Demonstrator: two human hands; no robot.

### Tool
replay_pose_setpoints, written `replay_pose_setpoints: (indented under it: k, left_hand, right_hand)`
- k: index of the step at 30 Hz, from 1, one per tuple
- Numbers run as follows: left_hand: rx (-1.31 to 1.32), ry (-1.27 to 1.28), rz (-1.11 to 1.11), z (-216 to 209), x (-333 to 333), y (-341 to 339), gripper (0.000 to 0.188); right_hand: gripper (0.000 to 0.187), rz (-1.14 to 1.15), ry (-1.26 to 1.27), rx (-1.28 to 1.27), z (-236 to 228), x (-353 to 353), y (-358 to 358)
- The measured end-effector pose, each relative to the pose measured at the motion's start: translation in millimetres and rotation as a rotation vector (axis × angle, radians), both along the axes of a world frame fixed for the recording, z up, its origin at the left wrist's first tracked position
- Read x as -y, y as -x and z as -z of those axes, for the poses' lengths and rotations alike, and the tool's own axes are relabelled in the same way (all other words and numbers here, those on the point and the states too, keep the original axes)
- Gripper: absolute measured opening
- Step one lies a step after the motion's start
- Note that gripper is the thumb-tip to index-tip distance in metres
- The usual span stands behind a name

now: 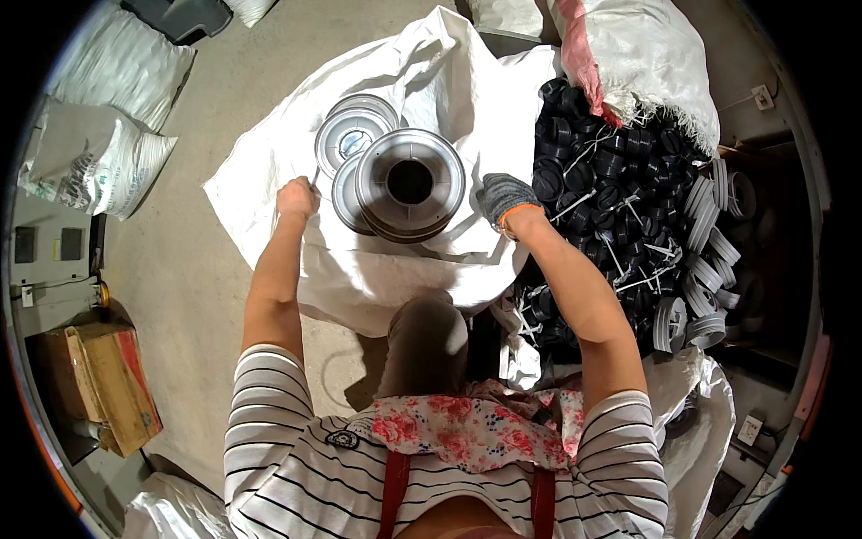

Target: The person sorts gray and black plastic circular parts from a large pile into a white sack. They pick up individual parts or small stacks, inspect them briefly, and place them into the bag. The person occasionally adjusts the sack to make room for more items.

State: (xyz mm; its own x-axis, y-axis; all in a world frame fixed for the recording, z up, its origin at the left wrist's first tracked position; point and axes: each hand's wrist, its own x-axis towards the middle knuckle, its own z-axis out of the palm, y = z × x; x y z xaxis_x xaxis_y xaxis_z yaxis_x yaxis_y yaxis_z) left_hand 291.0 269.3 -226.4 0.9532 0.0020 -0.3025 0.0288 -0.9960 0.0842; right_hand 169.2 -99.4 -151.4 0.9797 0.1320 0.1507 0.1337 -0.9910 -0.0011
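Note:
A large white woven sack [269, 148] lies spread before me, with several grey plastic spools on it. The nearest spool [442, 171] has a round dark hole in its middle and overlaps another grey spool [346, 193]. Behind them rests a paler spool [337, 135]. My bare left hand [298, 198] is closed on the sack's fabric, left of the spools; a thin dark line shows beside its fingers. To the right of the spools, my right hand [508, 203], in a dark grey glove with an orange cuff, is closed on the sack too. Its fingertips are partly hidden.
A heap of black round plastic parts [606, 171] with pale sprues lies at my right, beside several light grey discs [705, 225]. A full white sack [655, 54] leans over the heap. A cardboard box [112, 386] and stuffed sacks [112, 67] stand at the left.

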Motion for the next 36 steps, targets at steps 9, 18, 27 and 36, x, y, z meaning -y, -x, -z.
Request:
replay_pose_setpoints:
  k: [9,18,27,36]
  left_hand:
    - [0.67,-0.124,-0.321,-235.5,-147.4,-77.6,0.038]
    - [0.991,-0.179,0.04,-325.7,-119.9,-4.8,0.026]
    - [0.964,-0.026,0.117,-232.1,-51.3,84.8,0.031]
    - [0.973,0.389,-0.265,-325.7,-71.4,29.8,0.038]
  right_hand:
    - [0.03,-0.103,0.069,0.118,-101.5,26.4,-67.3]
    - [0.039,0.263,-0.289,0.123,-157.7,60.2,-43.1]
    - [0.046,0.52,-0.32,-0.2,-39.6,93.2,55.9]
    - [0.029,0.472,-0.419,0.15,-65.2,94.4,48.0]
